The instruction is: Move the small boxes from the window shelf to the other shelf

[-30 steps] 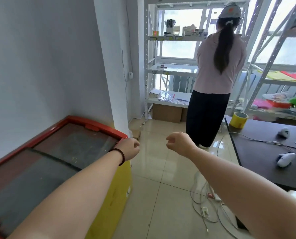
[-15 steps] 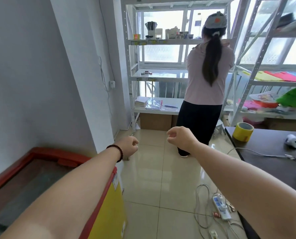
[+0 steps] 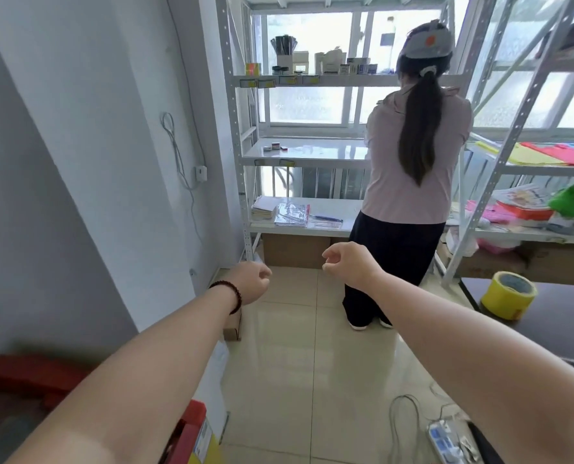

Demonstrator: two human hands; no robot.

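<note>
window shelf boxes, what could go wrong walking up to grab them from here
A person stands right at the window shelf, so reaching the small boxes at its left end may mean bumping them. A power strip and loose cables lie on the floor near the right arm, a likely trip hazard. Both the left hand and right hand are empty.

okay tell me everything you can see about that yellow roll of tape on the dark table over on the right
The yellow roll of tape is a wide, thick roll that looks like plastic packing tape, with a greyish hollow core showing through its open top. It sits flat on one end, near the corner of the dark table, and only the tabletop touches it. A few small red marks show low on its side; they are too small to read. Neither hand is near it.
</note>
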